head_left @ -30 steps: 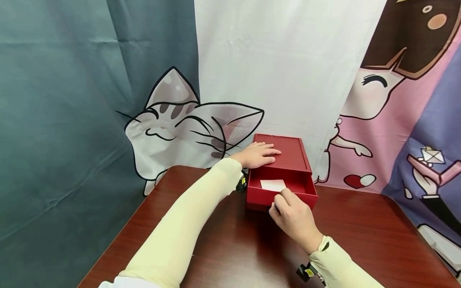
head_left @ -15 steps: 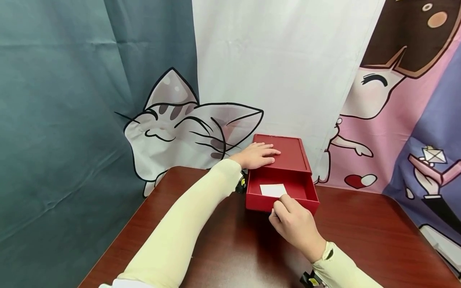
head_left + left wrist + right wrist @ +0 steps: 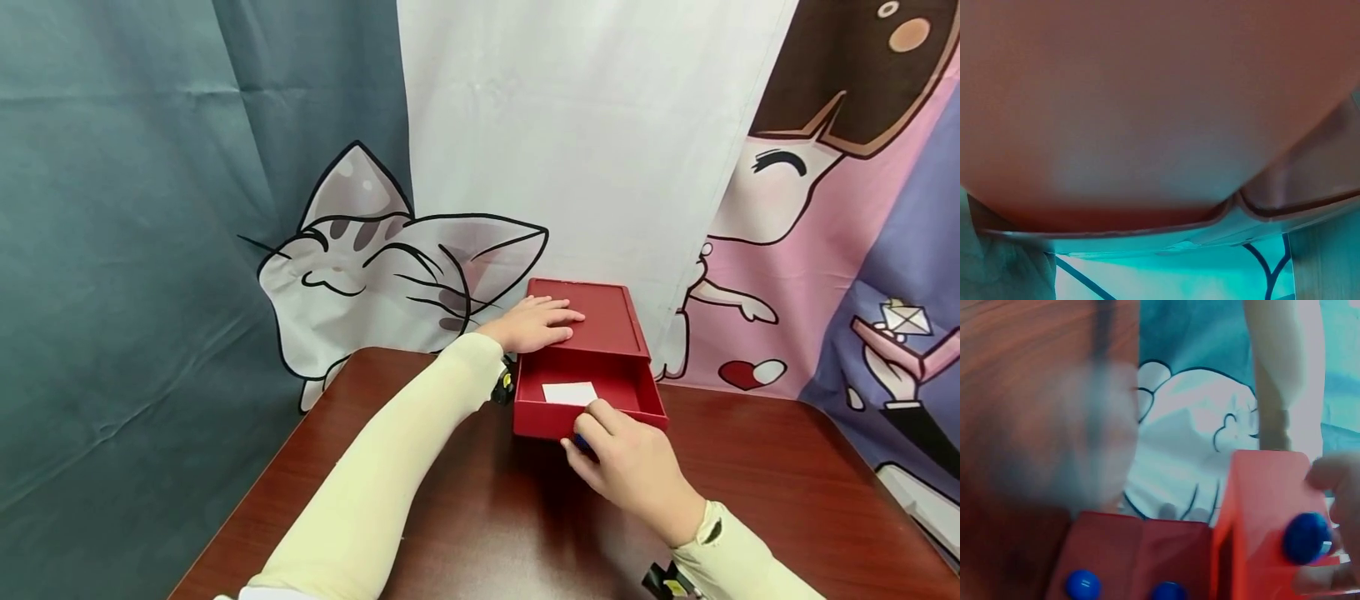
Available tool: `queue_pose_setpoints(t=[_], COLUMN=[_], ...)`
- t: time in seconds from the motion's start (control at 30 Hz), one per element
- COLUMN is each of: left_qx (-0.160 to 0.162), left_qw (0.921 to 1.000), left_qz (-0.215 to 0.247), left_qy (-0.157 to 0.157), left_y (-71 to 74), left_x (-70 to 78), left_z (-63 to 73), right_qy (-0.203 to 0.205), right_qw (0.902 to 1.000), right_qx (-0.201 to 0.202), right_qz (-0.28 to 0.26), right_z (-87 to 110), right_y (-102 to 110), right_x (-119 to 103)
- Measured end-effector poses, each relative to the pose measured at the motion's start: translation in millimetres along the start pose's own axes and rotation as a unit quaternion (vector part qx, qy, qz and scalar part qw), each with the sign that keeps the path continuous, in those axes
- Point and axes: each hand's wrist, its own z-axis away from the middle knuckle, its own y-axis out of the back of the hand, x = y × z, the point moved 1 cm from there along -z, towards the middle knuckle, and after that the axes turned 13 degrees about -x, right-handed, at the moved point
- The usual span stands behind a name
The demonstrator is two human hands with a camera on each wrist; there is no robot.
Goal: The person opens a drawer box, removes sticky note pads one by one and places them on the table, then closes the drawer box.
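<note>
A red drawer box (image 3: 600,312) stands at the back of the table, its top drawer (image 3: 622,392) pulled out. Inside the drawer lies a white card (image 3: 568,393). My left hand (image 3: 531,323) rests palm down on the box top, fingers spread. At the drawer front is my right hand (image 3: 626,458), thumb and fingers parted around a blue knob (image 3: 1307,539). The right wrist view shows gaps between the knob and the finger and thumb. Two more blue knobs sit on the darker red fronts (image 3: 1104,540) beside it. A blurred reddish-brown surface (image 3: 1147,94) fills most of the left wrist view.
The dark brown wooden table (image 3: 480,533) extends in front of the box. Behind hangs a curtain (image 3: 592,150) printed with a cat (image 3: 375,275) and a cartoon figure, close to the box's back.
The drawer has come out of the box toward me, with the white card in it. My right hand moved back with it, and its thumb and fingers have spread apart, baring the blue knob.
</note>
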Motion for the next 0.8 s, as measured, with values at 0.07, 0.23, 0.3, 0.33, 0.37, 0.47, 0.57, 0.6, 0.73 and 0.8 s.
queue_pose_setpoints(t=[0.07,0.23,0.3,0.33,0.37,0.47,0.57,0.6,0.73,0.8], left_qx=[0.002,0.0,-0.001,-0.003,-0.004,-0.004,-0.003,-0.003,-0.002,-0.002], left_qw=[1.0,1.0,1.0,1.0,1.0,1.0,0.9999,0.9999,1.0,1.0], left_qz=[-0.003,-0.004,-0.002,-0.002,-0.001,0.0,0.002,0.002,0.0,0.0], left_qy=[-0.002,0.0,0.001,0.002,0.003,0.006,0.01,0.01,0.003,0.0], left_y=[0.3,0.7,0.6,-0.4,-1.4,-4.6,-6.4,-6.2,-2.3,1.3], left_x=[1.5,2.9,2.2,1.0,-0.1,-2.7,-3.6,-3.4,-0.6,1.6], left_z=[-0.6,-0.3,0.4,0.7,1.1,2.2,2.4,2.2,0.2,-0.1], right_qy=[-0.004,-0.008,-0.001,0.006,0.014,0.027,0.037,0.036,0.027,0.026], right_qw=[0.9998,0.9999,0.9986,0.9956,0.9902,0.9587,0.9226,0.9122,0.8861,0.8814], right_qx=[0.017,0.015,-0.048,-0.085,-0.129,-0.267,-0.363,-0.385,-0.438,-0.447], right_qz=[0.01,-0.002,-0.023,-0.037,-0.051,-0.094,-0.127,-0.134,-0.149,-0.151], right_z=[-6.7,-36.7,-49.5,-55.1,-60.0,-69.2,-72.2,-72.5,-71.9,-72.0], right_y=[13,40,43,41,37,22,5,1,-9,-11], right_x=[4,25,38,44,50,66,76,79,85,87])
